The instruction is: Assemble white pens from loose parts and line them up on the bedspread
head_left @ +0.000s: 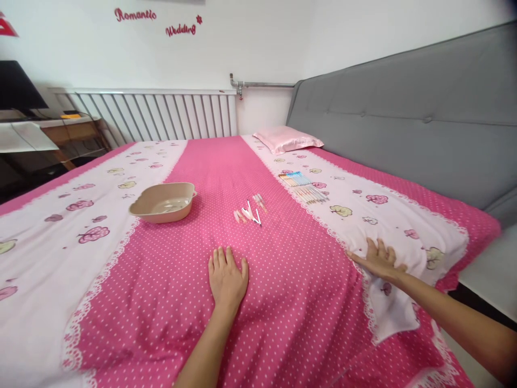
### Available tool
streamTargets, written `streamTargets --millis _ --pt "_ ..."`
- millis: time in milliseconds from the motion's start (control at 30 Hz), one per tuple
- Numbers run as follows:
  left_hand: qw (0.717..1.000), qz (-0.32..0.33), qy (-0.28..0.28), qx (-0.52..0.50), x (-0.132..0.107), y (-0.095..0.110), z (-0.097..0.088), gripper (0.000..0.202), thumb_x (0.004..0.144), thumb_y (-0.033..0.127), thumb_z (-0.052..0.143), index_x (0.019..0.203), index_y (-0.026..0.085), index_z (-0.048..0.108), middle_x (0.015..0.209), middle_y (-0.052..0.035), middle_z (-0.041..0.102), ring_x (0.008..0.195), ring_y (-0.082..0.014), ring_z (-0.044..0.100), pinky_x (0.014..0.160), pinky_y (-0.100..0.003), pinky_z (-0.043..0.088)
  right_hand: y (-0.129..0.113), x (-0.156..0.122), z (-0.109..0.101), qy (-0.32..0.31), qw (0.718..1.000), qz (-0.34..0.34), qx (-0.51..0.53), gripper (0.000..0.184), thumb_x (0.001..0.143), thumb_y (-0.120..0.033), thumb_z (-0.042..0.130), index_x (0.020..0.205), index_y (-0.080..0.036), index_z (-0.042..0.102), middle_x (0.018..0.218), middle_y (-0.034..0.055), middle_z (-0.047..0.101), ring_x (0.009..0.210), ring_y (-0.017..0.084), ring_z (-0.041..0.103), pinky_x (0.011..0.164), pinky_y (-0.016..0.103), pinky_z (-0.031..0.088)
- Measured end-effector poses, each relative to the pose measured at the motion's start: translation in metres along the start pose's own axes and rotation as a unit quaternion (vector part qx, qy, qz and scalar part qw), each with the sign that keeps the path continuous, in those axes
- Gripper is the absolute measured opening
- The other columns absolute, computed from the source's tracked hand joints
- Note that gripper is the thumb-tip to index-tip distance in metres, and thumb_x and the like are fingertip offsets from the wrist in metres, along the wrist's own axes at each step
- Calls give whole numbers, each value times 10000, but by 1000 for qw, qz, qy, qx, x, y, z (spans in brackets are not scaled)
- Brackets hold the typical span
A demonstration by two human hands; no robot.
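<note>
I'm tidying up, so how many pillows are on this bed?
1. The pink pillow lies at the far end of the bed, beside the grey headboard. None looks hidden.

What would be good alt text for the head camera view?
Two bare hands rest flat on a pink polka-dot bedsheet: the left hand mid-bed, the right hand on a white floral band. Beyond lie loose pens, a beige basin and a pen pack.

The small pale sticks at twelve o'clock of the left hand are too small to identify. The picture's bottom edge cuts both forearms.
</note>
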State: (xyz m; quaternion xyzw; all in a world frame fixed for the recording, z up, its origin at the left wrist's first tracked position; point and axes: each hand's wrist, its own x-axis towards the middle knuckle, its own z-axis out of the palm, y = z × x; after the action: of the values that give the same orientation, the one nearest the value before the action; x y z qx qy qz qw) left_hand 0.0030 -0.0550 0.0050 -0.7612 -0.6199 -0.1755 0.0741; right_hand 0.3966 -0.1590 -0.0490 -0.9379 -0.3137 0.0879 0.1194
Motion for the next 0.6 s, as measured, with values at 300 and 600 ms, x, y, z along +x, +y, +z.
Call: streamTargets --millis 300,600 --pt "1000 -7 -14 8 2 0 -5 605 861 441 295 1283 45 472 1322 -182 479 1260 -302 384 1061 -430 254 0 2 5 14 1000 -1 4 1018 608 -821 290 1434 -249 122 1529 82 9 1368 372 2 996 669 95" --pt "999 -36 3 -10 19 12 -7 572 851 446 334 1216 47 518 1265 -193 522 1209 -306 439 1019 -444 301 0 0 2 9 1000 -13 3 995 633 -816 252 1437 -250 97 1530 66 -26 1366 376 8 992 677 84"
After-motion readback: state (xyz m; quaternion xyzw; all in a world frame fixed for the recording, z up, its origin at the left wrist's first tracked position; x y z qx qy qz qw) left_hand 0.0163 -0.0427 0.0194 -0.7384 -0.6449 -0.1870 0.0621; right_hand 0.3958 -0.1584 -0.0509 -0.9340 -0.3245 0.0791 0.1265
